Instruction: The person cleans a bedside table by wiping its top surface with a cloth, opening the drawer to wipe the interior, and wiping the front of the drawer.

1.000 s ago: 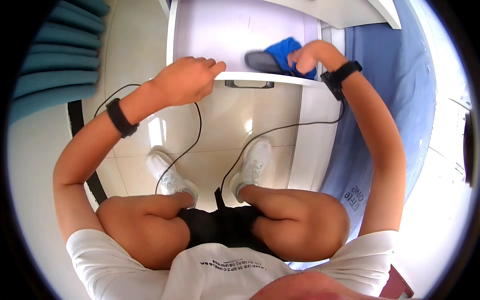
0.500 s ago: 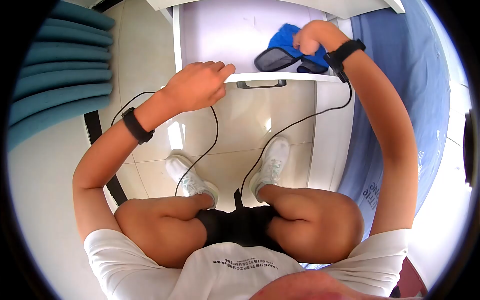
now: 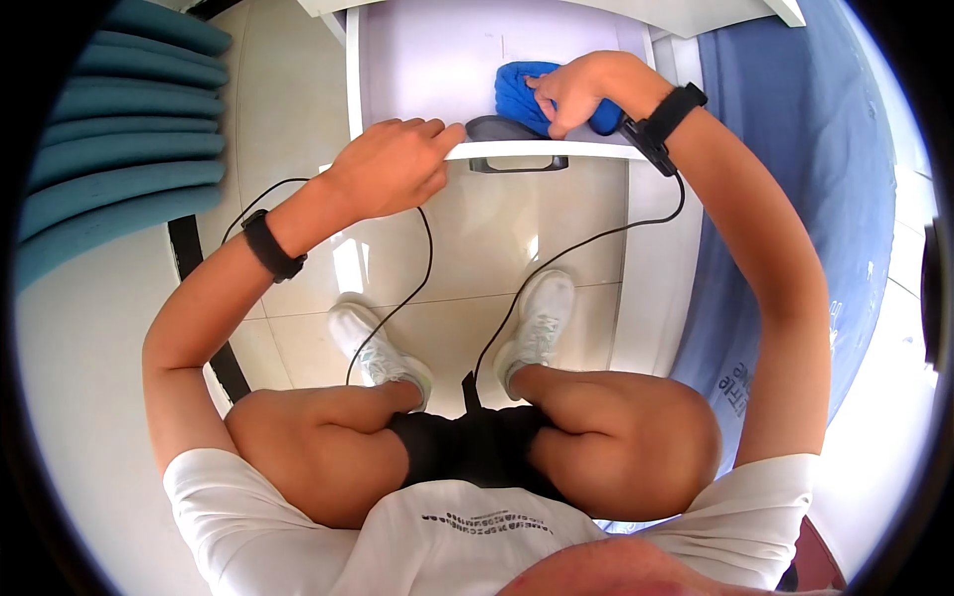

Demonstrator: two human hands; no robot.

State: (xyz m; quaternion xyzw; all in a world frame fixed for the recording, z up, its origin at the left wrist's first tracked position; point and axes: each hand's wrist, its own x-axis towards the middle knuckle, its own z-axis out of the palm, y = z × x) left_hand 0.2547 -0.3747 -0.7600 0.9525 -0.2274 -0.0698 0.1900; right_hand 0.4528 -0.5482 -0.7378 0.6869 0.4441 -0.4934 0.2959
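The white drawer (image 3: 397,60) is pulled out. My left hand (image 3: 397,164) is closed over the top edge of the drawer's front panel, left of its dark handle (image 3: 519,165). Inside, near the front right, lies a blue cloth item (image 3: 517,94) with a grey, dark-edged part (image 3: 497,128) sticking out beside it. My right hand (image 3: 574,94) reaches down onto the blue cloth, fingers bent and pressed into it. Part of the cloth is hidden under this hand, so its exact kind cannot be made out.
Blue fabric with printed lettering (image 3: 775,119) runs along the right side. Teal padded folds (image 3: 149,139) stand at the left. Black cables (image 3: 596,238) run from both wrist straps toward my lap. My white shoes (image 3: 542,313) are on the tiled floor below the drawer.
My right hand has moved left and slightly toward the drawer front, and the blue cloth with its grey part has shifted left. My left hand stays on the drawer edge.
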